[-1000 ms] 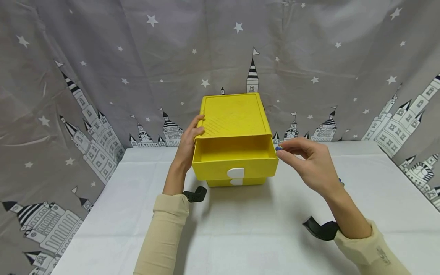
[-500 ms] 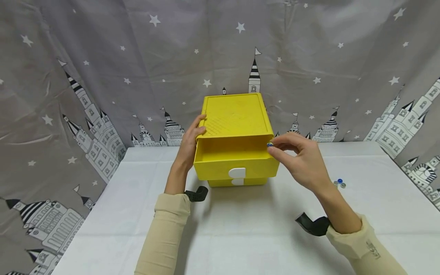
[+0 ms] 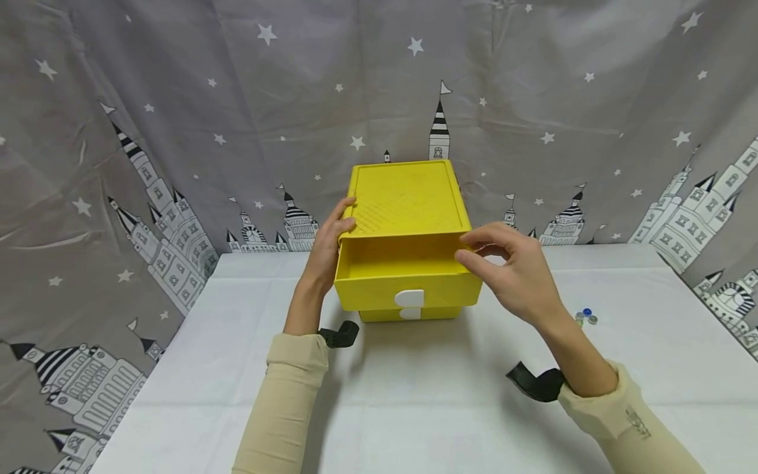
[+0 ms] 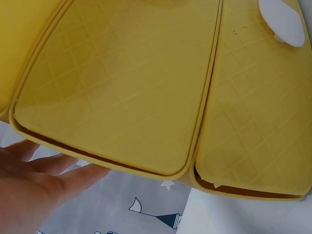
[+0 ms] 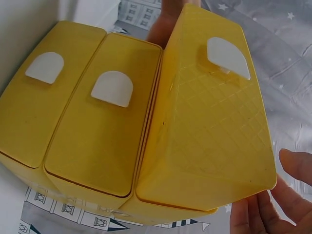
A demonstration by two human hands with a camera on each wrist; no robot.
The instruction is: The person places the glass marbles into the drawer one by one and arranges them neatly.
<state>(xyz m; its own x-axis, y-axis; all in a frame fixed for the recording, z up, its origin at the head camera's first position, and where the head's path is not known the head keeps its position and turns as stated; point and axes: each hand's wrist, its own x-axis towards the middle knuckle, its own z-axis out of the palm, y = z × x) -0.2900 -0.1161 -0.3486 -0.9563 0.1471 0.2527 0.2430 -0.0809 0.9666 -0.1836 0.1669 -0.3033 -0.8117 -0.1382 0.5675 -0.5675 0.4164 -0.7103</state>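
Observation:
A yellow drawer cabinet stands at the centre of the head view, its top drawer pulled out. My left hand rests against the cabinet's left side, its fingers extended in the left wrist view. At the right edge of the drawer is my right hand, thumb and index finger slightly parted over the opening, with no object visible between them. In the right wrist view the drawer front juts out, and the right hand's fingers show at its lower corner.
Several small pieces, one of them blue, lie on the white tablecloth right of the right forearm. A grey curtain with stars and castles hangs behind the table. Lower drawers with white handles sit pushed in.
My right hand has moved left to the drawer's edge. The small blue item between its fingertips is no longer visible, and the fingertips have parted. The left hand keeps its place.

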